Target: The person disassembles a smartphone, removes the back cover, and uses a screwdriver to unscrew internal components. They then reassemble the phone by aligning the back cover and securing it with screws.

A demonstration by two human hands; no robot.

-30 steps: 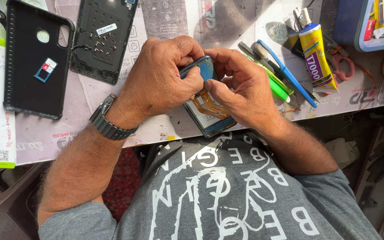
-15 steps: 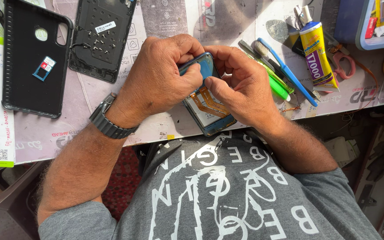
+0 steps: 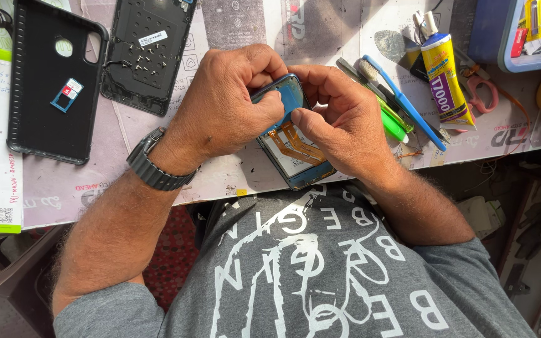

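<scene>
Work mat (image 3: pixel 233 169) mostly covered. Black phone case (image 3: pixel 45 75) at far left, top cut off. Left hand (image 3: pixel 220 112) and right hand (image 3: pixel 339 125) both pinch the opened phone (image 3: pixel 298 159) at the mat's near edge; fingers hide its top. Yellow glue tube (image 3: pixel 446 81) right of them.

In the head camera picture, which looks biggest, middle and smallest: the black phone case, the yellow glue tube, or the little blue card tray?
1. Black rubbery phone case, largest by far.
2. Yellow glue tube with a white cap, mid-sized.
3. Small blue card tray, smallest; it lies on the case.
All three lie on the same table, so the order looks safe.
</scene>
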